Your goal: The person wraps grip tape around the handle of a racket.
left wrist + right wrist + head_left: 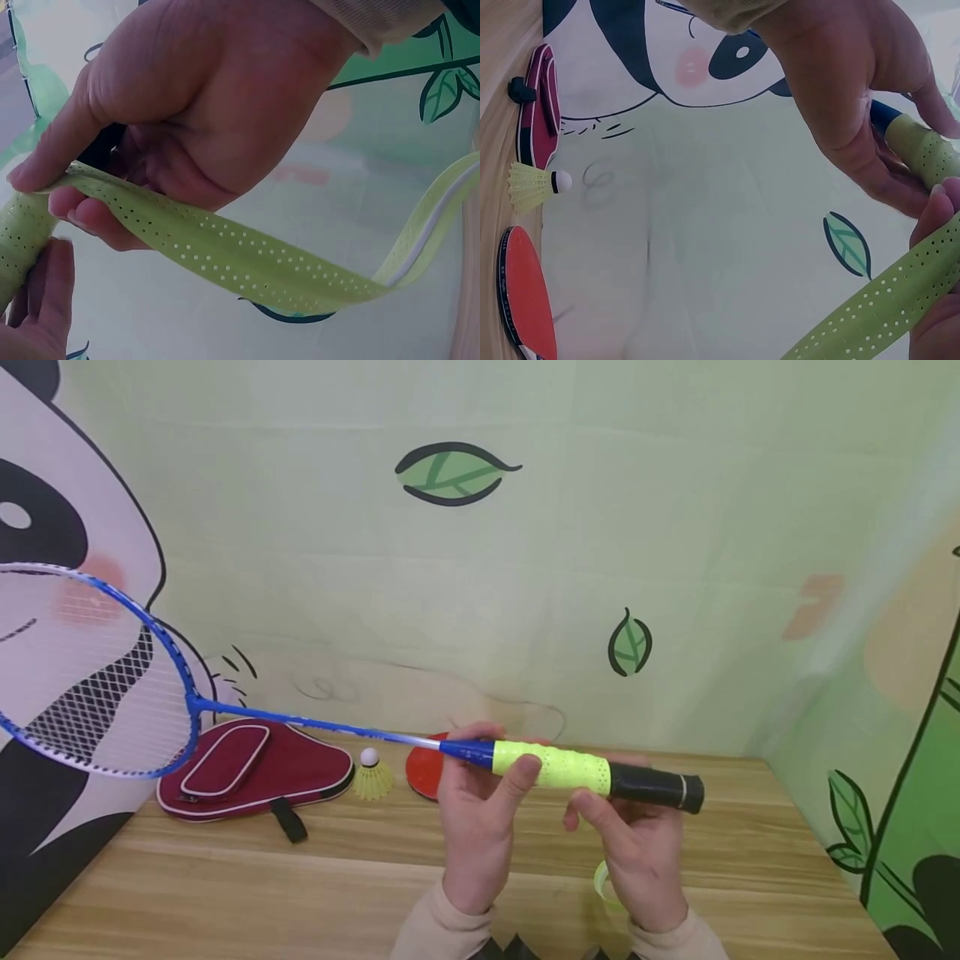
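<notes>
A blue badminton racket [360, 731] is held up across the head view, strings to the left. Bright yellow perforated grip tape [558, 768] is wound round the middle of its handle, with the black handle end [652, 785] bare. My left hand [476, 835] grips the handle near the blue cone, thumb on the wrapped tape. Below the black end, my right hand [645, 860] pinches the tape between thumb and fingers. From that pinch a loose strip [225, 240] hangs away in the left wrist view. Part of it curls behind the right hand in the head view.
At the back of the wooden table [300, 893] lie a dark red racket case [300, 760], a yellow shuttlecock [371, 777] and a red table tennis paddle [423, 768], partly behind the left hand. A printed cloth backdrop [525, 568] rises behind.
</notes>
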`<state>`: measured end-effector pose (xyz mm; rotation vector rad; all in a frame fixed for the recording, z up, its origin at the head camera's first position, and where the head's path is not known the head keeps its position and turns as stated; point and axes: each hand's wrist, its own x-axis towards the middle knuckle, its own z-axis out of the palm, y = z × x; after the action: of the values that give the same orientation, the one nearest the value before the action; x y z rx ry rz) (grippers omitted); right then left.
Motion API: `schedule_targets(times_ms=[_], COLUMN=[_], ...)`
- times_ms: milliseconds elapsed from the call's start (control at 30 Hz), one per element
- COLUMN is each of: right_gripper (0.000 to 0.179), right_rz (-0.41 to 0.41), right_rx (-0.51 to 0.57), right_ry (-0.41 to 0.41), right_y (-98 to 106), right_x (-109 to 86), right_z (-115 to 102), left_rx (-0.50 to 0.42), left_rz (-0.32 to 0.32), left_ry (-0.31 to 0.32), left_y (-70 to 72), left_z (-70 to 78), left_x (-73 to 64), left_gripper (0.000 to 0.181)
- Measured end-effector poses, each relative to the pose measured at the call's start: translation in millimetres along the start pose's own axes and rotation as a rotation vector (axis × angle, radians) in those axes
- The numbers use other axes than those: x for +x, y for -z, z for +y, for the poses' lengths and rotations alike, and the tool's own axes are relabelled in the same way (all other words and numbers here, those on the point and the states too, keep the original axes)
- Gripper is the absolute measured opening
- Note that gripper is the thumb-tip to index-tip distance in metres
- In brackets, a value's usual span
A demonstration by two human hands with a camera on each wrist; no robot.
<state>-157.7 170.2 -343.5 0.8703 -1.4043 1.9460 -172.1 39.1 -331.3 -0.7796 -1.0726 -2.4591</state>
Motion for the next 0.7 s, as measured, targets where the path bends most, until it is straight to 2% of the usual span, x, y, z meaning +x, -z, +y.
schedule_targets(times_ms=[133, 267, 367, 467, 567, 700], right_gripper=[0.019, 0.018, 0.018, 0.032, 0.047, 0.052], right_rz=[0.031, 0.070, 0.072, 0.048, 0.012, -0.033], right_rx=[0.031, -0.015, -0.069, -0.082, -0.056, 0.005], right_ry=[-0.009, -0.043, -0.051, -0.063, -0.066, -0.038], right_y=[-1.8, -1.4, 0.4, 2.3, 4.0, 5.4], right_x=[-1.2, -2.5, -3.0, -2.2, -1.3, -0.5], right_z=[1.3, 0.6, -0.5, -2.1, -2.9, -2.2], left_rx=[-0.106, -0.185, -0.181, -0.154, -0.120, -0.073], left_rz=[-0.092, -0.180, -0.189, -0.181, -0.176, -0.161], left_ry=[-0.040, -0.053, -0.035, -0.036, -0.052, -0.072], left_y=[-0.9, -0.5, -0.2, 0.4, 1.1, 1.4], left_z=[0.7, 1.8, 3.0, 2.7, 1.7, 1.5], left_x=[0.3, 1.1, 0.9, 0.7, 0.8, 1.3], left_gripper=[0.043, 0.055, 0.052, 0.050, 0.048, 0.042])
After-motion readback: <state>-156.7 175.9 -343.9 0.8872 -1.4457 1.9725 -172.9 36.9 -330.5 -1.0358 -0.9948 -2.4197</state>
